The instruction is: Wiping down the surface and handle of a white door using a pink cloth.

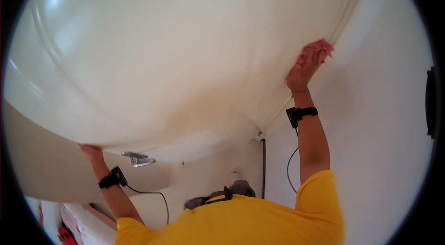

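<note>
A large, glossy cream-white panel (167,53), which looks like a door, fills the upper part of the view. At its right side, near a long groove, my right hand (303,71) presses a crumpled pink cloth (318,52) against the surface. My left hand (92,151) is at the panel's lower left edge, its fingers hidden behind or under that edge. A metal lever handle (139,159) sits just right of my left hand. Both wrists wear black straps with a small cabled box.
A pale wall (368,133) runs down the right side, with a dark object (430,102) at the far right rim. A dark vertical strip (264,168) stands below the panel's corner. At the lower left lie pale fabric (87,224) and a red item (66,235).
</note>
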The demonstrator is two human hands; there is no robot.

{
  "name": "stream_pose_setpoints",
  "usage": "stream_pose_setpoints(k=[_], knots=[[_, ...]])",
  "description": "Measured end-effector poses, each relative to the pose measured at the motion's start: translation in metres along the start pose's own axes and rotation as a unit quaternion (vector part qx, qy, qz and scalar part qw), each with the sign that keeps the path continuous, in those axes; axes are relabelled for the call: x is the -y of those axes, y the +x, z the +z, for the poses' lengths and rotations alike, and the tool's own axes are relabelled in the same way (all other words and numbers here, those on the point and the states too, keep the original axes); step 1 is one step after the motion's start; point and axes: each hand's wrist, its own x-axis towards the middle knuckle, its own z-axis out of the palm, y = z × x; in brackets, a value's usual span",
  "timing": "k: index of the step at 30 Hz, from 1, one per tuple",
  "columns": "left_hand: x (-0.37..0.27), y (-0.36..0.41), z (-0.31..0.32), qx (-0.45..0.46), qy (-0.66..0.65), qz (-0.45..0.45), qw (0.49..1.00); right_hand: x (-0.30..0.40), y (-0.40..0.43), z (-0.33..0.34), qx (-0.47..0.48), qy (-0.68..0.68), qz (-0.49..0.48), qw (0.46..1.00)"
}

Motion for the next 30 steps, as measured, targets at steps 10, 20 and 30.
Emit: stream_pose_setpoints(k=[10, 20, 30], knots=[[0.006, 0.002, 0.049, -0.074, 0.014, -0.011, 0.997, 0.099, -0.032, 0.068, -0.098, 0.037, 0.197, 0.975], [0.005, -0.017, 0.054, 0.171, -0.071, -0.139, 0.973, 0.360, -0.059, 0.189, -0.027, -0.011, -0.006, 1.000], [0.051, -0.008, 0.058, 0.394, -0.090, -0.180, 0.897, 0.472, -0.175, 0.247, 0.134, 0.021, -0.052, 0.989]])
